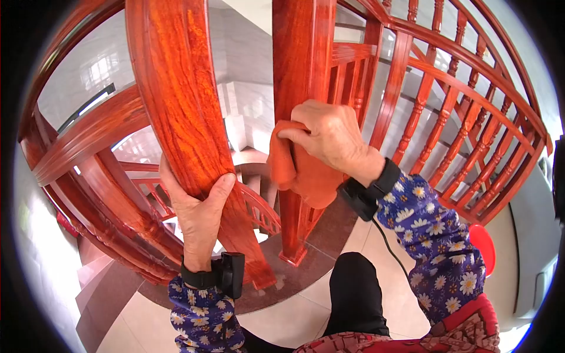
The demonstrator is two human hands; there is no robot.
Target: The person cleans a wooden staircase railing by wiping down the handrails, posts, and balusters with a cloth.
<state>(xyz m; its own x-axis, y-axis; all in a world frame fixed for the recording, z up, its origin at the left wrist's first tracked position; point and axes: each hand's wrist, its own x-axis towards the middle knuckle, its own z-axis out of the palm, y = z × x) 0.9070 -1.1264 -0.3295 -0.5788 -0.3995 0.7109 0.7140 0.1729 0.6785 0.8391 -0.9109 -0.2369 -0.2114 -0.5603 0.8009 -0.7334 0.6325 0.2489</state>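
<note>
My left hand is wrapped round the lower part of a wide, glossy red-brown wooden post, its thumb on the near face. An orange cloth hangs from my right hand, whose fingers are closed on it. The cloth lies against a second wooden post, right of the first, and covers part of it. Below the cloth, the foot of that second post shows on the dark floor edge.
Curved wooden railings with turned balusters stand at the right, more railing at the left. Stairs show between the posts. A red round object and a grey-green case-like object are at the right. A cable trails from my right wrist.
</note>
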